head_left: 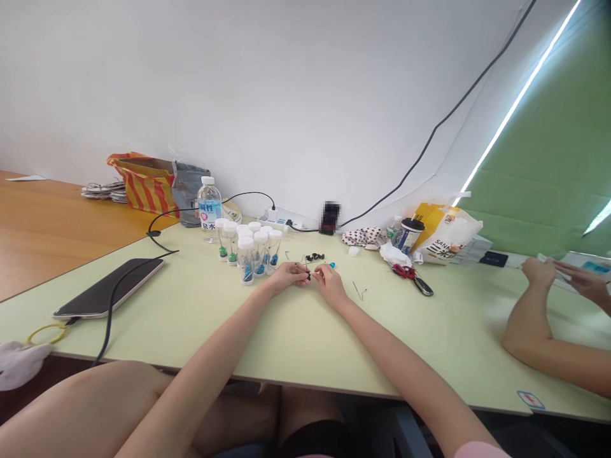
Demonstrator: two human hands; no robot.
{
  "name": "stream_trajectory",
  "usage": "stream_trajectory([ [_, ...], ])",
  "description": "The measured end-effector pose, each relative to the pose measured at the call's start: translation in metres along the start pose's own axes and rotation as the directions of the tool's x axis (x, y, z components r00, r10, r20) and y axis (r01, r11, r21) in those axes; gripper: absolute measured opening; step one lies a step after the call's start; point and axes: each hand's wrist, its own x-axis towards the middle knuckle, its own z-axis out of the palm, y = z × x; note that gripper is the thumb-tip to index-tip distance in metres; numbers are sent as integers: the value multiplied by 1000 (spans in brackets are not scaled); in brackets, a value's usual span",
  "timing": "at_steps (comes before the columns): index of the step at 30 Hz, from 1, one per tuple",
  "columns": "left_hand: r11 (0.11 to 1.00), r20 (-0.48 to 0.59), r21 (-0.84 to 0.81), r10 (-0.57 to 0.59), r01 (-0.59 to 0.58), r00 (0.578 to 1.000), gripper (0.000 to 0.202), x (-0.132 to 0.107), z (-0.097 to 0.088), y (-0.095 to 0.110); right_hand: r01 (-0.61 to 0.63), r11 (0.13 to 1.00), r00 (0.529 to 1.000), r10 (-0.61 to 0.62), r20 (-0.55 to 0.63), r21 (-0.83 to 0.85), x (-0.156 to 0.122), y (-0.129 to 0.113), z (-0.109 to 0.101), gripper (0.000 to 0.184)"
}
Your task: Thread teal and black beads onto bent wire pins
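My left hand [290, 276] is closed in a pinch on a small black piece [309, 276] with a thin metal wire rising from it. Close by on the right, the fingers of my right hand [330, 284] are pressed together next to that piece; what they hold is too small to name. Several loose black pieces [315, 257] lie just beyond my hands, and a small blue piece [333, 264] sits behind my right fingers. Left of my hands stand several clear vials [246, 264] with white caps, containing blue or green pieces. A bent metal wire [359, 292] lies to the right.
A phone [109, 287] with a black cable and a water bottle [209, 213] are on the left. Red-handled scissors [405, 271], a drink cup [408, 235] and a bag [449, 234] stand right. Another person's hands [539, 273] are at the far right.
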Motion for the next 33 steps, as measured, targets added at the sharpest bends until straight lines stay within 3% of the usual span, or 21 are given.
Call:
stream_trajectory([
  [10, 999, 26, 48, 18, -19, 999, 35, 0, 0, -1, -19, 972, 1000, 21, 5, -235, -2, -6, -4, 23],
  [17, 998, 45, 56, 18, -21, 999, 33, 0, -1, -1, -28, 954, 999, 38, 27, -298, -2, -7, -4, 26],
  [23, 997, 33, 73, 28, -30, 999, 33, -1, 0, 1, -14, 978, 999, 22, 37, -209, -2, -2, 0, 27],
  [29, 997, -25, 68, 26, -24, 999, 33, 0, 1, 1, 13, 996, 999, -9, 47, -83, -1, 0, 2, 17],
  [33, 998, -24, 63, 26, -24, 999, 32, 0, 1, 0, 23, 992, 999, -19, 39, -122, -3, -2, 0, 17],
])
